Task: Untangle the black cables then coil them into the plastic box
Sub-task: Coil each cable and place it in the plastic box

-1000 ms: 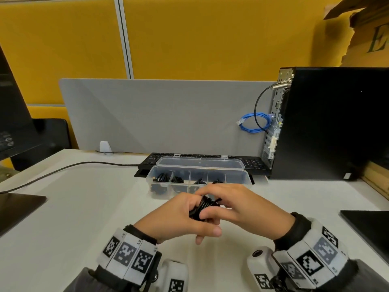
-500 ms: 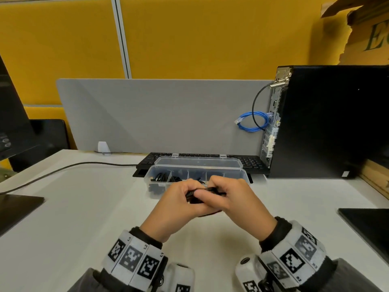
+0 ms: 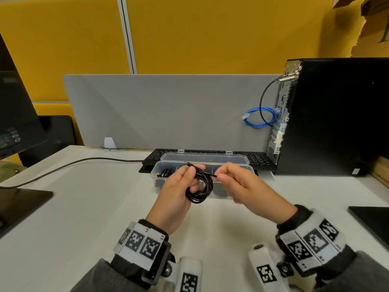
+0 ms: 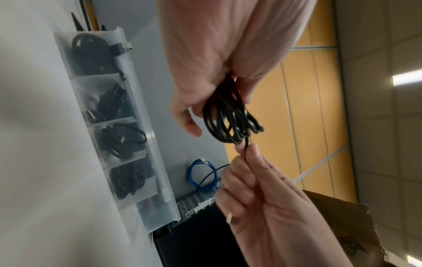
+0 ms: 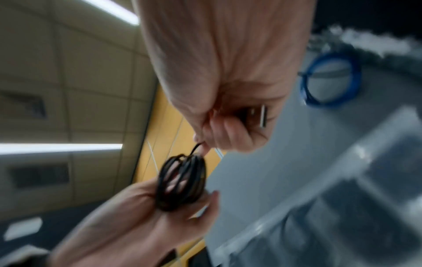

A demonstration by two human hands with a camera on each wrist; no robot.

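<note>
The left hand holds a coiled black cable up above the white desk, its fingers curled round the near-left side of the loops so that the bundle hangs free on the right. The right hand pinches the cable's free end between thumb and fingertips just right of the coil, with a short straight run stretched between the 2 hands; the right wrist view shows a flat metal plug tucked in the curled fingers of that hand. Just beyond the hands sits the clear plastic box, lid open toward the keyboard behind it. The left wrist view shows 4 of its compartments already holding dark coiled cables, and a 5th at the right end whose contents I cannot make out. The cable looks thin, light and springy — the loops will likely spread or unwind the moment the grip slackens, so the hold belongs across all the turns at once, not on 1 strand. The plug end is the stiff part and the natural place to steer from. Tucking that tail through or round the bundle before lowering it seems wise — otherwise the coil may open on the way into a compartment.
</note>
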